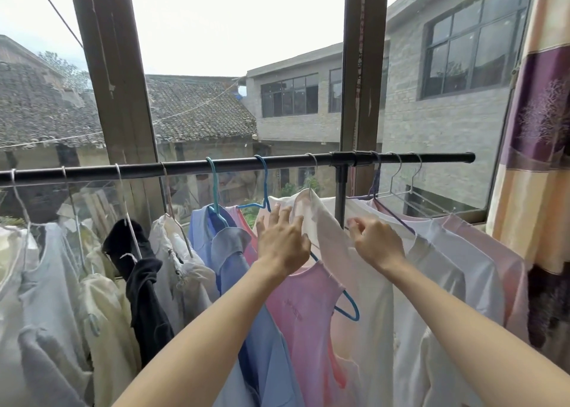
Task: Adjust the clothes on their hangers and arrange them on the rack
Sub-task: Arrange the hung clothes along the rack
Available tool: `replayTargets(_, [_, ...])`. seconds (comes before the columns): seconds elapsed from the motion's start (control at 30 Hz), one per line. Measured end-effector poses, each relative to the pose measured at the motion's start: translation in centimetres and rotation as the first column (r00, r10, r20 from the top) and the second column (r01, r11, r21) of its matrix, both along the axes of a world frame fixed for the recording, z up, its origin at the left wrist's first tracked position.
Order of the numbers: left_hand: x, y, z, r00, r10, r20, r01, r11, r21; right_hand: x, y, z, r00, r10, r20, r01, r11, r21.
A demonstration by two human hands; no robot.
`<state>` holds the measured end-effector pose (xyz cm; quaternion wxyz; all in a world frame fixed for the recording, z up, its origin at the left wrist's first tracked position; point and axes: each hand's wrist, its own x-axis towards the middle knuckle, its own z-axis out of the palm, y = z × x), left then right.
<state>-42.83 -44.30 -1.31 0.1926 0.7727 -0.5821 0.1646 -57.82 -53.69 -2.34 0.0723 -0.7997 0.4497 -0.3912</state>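
At the middle of the black rack rail (191,168), just left of its upright post (340,196), we have both hands on a cream-white garment (354,283) that hangs from a thin wire hanger (312,167). Our left hand (282,240) lies against its left shoulder with fingers spread and nearly straight, pressing the cloth rather than gripping it. Our right hand (374,241) sits at the right shoulder with fingers curled; it looks to be pinching the fabric near the neckline, though the fingertips are partly hidden.

We judge the garment light, soft and limp: it sags into folds and will follow any tug, so one-sided pulling would skew it or slide it off the narrow wire. Best to take it at both shoulder seams, close to the hanger's arms, and ease the cloth outward evenly. To move it along the rail, we should take the hook itself, since the fabric gives no purchase.

Just beside it on the left hangs a pink sleeveless top (303,311), crooked on a blue hanger (350,306) whose lower corner pokes out of the armhole. Beyond that are a blue shirt (243,280) and a black garment (145,280); to the right hang more pale tops (456,252), close together and touching.
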Motion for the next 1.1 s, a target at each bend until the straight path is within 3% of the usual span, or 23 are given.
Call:
replayTargets(0.1, [-1.2,-0.6,0.5,0.996,-0.072,0.051,0.073,0.997,-0.031,-2.2,-0.8,0.7,0.972,-0.232,-0.047,0.221,0.961,-0.169])
replayTargets(0.27, [-4.0,-2.4,0.8,0.958,-0.269,0.098,0.265,0.963,0.051,-5.4,-1.9,1.1,0.866,-0.389,-0.313,0.420,0.907,0.034])
replayTargets(0.43, [-5.3,-4.1,-0.2,0.960,-0.272,0.069,0.249,0.939,0.237,-6.2,-2.7,-0.2,0.920,-0.284,-0.271,0.336,0.927,0.169])
replayTargets(0.63, [-5.2,-4.4,-0.3,0.956,-0.288,0.048,0.272,0.937,0.218,-5.5,-2.7,-1.2,0.955,-0.250,-0.161,0.262,0.963,0.064])
replayTargets(0.83, [-5.6,-5.0,-0.3,0.960,-0.266,0.088,0.245,0.950,0.194,-6.6,-3.4,-1.6,0.953,-0.234,-0.191,0.235,0.972,-0.013])
replayTargets(1.0, [-7.7,-6.2,0.1,0.947,-0.309,0.089,0.296,0.946,0.135,-7.9,-2.9,-0.3,0.952,-0.126,-0.279,0.143,0.989,0.039])
replayTargets(1.1, [-9.4,-7.7,0.3,0.930,-0.356,0.090,0.345,0.931,0.120,-9.7,-3.2,0.7,0.951,-0.213,-0.223,0.206,0.977,-0.055])
